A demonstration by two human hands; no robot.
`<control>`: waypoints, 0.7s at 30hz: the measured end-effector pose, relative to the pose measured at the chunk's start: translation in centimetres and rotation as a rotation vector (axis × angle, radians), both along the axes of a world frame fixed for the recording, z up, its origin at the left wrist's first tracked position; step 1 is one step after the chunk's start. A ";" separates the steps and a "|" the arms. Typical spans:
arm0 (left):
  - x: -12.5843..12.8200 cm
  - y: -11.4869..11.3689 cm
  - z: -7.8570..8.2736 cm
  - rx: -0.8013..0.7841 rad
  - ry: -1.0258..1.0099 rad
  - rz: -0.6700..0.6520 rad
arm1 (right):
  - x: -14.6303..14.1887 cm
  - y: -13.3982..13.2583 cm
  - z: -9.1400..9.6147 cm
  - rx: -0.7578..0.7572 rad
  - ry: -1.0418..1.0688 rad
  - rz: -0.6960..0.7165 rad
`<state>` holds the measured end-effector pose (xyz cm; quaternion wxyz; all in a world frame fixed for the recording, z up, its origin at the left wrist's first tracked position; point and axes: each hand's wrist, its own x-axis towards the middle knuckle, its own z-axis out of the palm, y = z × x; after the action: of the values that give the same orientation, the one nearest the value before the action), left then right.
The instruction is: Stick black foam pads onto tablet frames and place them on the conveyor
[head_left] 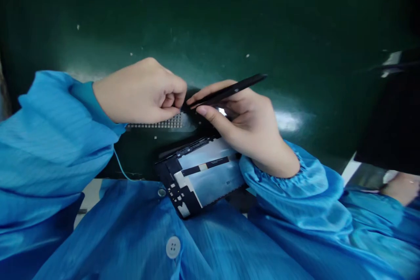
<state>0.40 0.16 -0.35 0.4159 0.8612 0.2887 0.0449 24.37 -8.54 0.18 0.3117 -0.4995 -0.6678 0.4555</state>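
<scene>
My left hand [142, 92] is curled into a pinch, thumb and fingertips pressed together at the tip of black tweezers [229, 90]; what it pinches is too small to make out. My right hand [244, 124] grips those tweezers, whose tip points left at the left fingertips. Below both hands an opened device panel [201, 173] with a black frame and shiny metal plate lies at the near edge of the table. A strip of small perforated parts [157, 123] lies under my left hand. Both arms wear blue smock sleeves.
The dark green mat [229, 22] covers the table and stretches away behind the hands. A dark object [392, 127] stands at the right edge. Another person's hand [402, 188] shows at the lower right.
</scene>
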 end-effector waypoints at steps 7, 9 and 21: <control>0.3 0.0 0.4 0.087 0.073 -0.011 | -0.7 -0.3 0.3 -0.026 -0.090 0.004; 0.6 0.1 0.5 0.084 0.087 -0.011 | -0.8 -0.2 0.2 -0.020 -0.090 -0.001; 0.9 -0.7 2.0 0.120 0.241 0.032 | -2.1 -5.9 2.2 -0.118 0.141 -0.342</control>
<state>1.26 -0.58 1.63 0.3253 0.8789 0.3470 -0.0354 22.26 -14.41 2.41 0.4010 -0.5900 -0.5218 0.4679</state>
